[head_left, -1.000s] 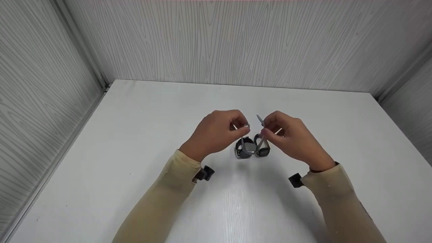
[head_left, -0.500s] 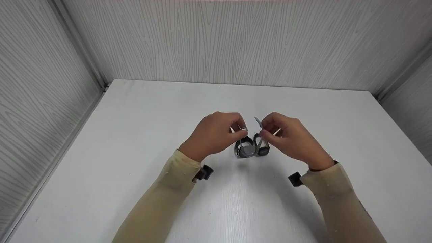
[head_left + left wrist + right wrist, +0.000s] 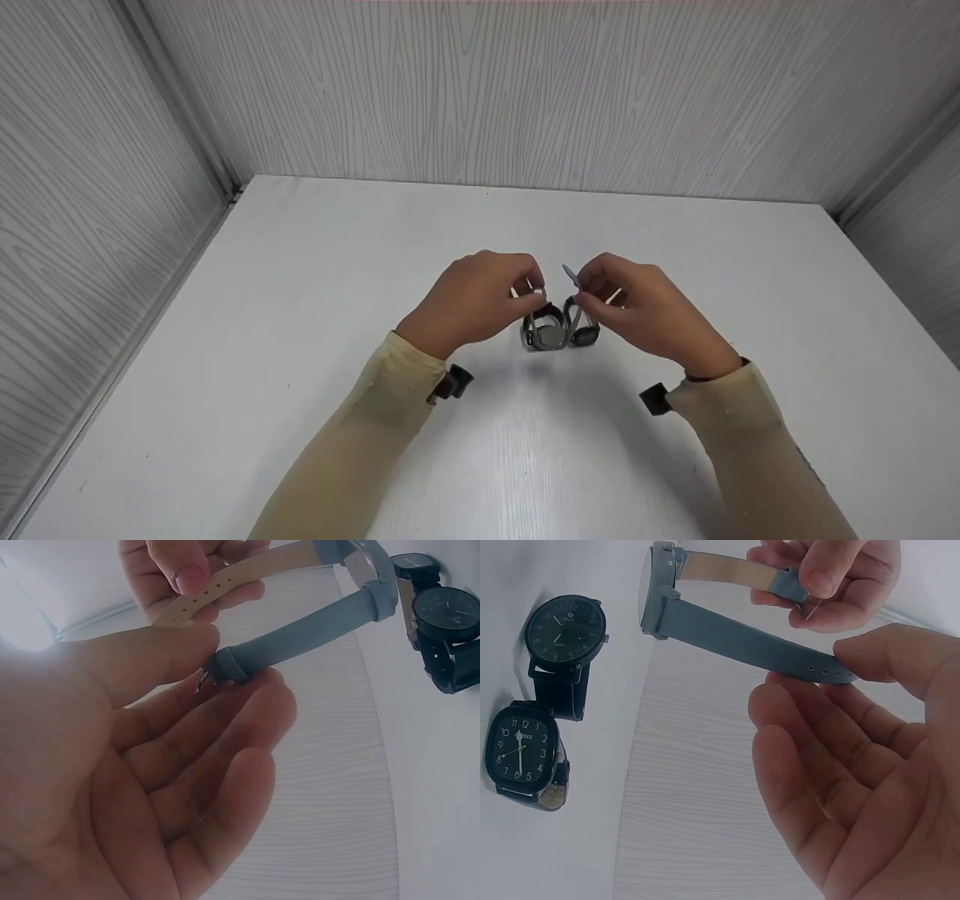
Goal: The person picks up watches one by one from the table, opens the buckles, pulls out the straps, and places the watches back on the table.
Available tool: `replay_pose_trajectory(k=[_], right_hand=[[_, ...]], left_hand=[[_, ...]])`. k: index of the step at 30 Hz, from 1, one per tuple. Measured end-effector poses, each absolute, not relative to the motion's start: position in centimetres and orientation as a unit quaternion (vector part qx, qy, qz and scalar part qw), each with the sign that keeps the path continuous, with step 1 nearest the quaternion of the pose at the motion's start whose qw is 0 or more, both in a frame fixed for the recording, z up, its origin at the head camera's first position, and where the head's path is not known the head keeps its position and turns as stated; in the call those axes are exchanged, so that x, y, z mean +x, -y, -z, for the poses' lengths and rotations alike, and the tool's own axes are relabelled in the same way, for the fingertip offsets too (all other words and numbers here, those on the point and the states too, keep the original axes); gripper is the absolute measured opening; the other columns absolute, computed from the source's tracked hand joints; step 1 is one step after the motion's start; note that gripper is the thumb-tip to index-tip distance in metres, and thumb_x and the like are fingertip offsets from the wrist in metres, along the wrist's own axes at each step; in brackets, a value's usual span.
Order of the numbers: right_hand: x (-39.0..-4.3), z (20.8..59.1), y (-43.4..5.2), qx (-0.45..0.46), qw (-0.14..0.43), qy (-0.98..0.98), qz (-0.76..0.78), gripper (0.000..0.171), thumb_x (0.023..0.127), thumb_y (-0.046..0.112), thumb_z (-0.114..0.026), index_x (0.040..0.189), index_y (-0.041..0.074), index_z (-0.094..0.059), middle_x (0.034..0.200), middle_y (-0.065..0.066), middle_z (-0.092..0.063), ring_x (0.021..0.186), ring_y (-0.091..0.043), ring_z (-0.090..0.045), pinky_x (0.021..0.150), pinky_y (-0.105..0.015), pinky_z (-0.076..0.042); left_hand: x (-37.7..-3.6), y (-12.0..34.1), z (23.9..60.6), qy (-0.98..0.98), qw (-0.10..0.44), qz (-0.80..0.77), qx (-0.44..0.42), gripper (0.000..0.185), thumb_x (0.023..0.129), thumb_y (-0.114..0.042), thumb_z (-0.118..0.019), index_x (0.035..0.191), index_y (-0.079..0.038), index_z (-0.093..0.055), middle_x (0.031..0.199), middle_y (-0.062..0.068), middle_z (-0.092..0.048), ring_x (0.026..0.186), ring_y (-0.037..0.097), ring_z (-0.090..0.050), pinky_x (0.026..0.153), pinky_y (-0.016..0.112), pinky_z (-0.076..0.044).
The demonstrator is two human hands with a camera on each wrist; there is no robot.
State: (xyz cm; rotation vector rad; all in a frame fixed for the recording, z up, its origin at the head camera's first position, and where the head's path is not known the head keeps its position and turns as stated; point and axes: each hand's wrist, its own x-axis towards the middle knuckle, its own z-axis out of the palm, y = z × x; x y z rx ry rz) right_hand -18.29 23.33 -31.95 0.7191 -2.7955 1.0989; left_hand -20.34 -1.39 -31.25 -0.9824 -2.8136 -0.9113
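A wristwatch with a blue-grey strap (image 3: 307, 636) hangs unfastened between my two hands, its case (image 3: 552, 337) lowest. My left hand (image 3: 472, 304) pinches the buckle end of the strap between thumb and fingers; the metal buckle (image 3: 201, 681) shows beside the thumb. With thumb and fingers my right hand (image 3: 637, 307) pinches the other end, the strap half with the holes (image 3: 817, 670). The two strap ends are apart. In the right wrist view the case is seen edge-on, so its dial is hidden.
Beyond the held watch, a round black watch (image 3: 566, 630) and a squarish black watch (image 3: 523, 750) stand side by side on the white table (image 3: 337, 247). Wood-grain panels (image 3: 480, 90) rise at the back and sides.
Both hands have come down slightly and a little closer together, lowering the held watch. The two black watches have stayed in place.
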Motion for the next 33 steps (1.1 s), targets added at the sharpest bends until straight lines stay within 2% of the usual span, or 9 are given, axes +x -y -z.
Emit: replay_pose_trajectory(k=[6,15,22,25,33], right_hand=[[-18.5,32.1,-23.2,0.239,0.027,0.900,-0.363,0.009,0.100,0.012,-0.068,0.108,0.013,-0.068,0.098,0.008,-0.075,0.086,-0.011,-0.068,0.075,-0.029,-0.055],[-18.8,32.9,-22.6,0.237,0.038,0.898,-0.369,0.010,0.098,0.016,-0.072,0.107,0.019,-0.069,0.095,0.009,-0.073,0.085,-0.011,-0.068,0.072,-0.030,-0.056],[-19.7,34.7,-21.2,0.223,0.020,0.899,-0.376,0.016,0.098,0.020,-0.073,0.114,0.019,-0.074,0.094,-0.002,-0.076,0.068,-0.018,-0.056,0.059,-0.027,-0.045],[-20.5,35.3,-20.4,0.198,0.002,0.902,-0.384,0.017,0.100,0.020,-0.070,0.116,0.018,-0.075,0.095,-0.002,-0.077,0.071,-0.020,-0.060,0.063,-0.028,-0.047],[-23.2,36.2,-18.2,0.121,-0.022,0.912,-0.391,0.021,0.103,0.022,-0.064,0.113,0.009,-0.078,0.097,-0.002,-0.076,0.096,-0.020,-0.068,0.086,-0.038,-0.052]], left_hand=[[-20.4,1.7,31.2,0.907,0.011,0.287,-0.310,0.011,0.099,-0.028,-0.069,0.105,-0.019,-0.074,0.096,-0.008,-0.075,0.094,0.011,-0.067,0.085,0.036,-0.051],[-20.6,2.2,30.8,0.914,0.003,0.285,-0.288,0.012,0.100,-0.024,-0.068,0.107,-0.017,-0.074,0.099,-0.005,-0.075,0.094,0.013,-0.067,0.085,0.037,-0.052],[-21.2,2.5,30.9,0.927,-0.035,0.266,-0.261,0.018,0.105,-0.021,-0.060,0.117,-0.013,-0.072,0.114,0.000,-0.072,0.105,0.017,-0.065,0.092,0.039,-0.051],[-21.8,2.7,31.4,0.933,-0.051,0.258,-0.247,0.022,0.107,-0.020,-0.056,0.122,-0.011,-0.071,0.120,0.003,-0.071,0.109,0.019,-0.064,0.095,0.039,-0.051],[-23.7,3.3,33.8,0.950,-0.106,0.225,-0.190,0.029,0.108,-0.020,-0.052,0.126,-0.011,-0.073,0.129,0.004,-0.069,0.118,0.021,-0.062,0.102,0.040,-0.048]])
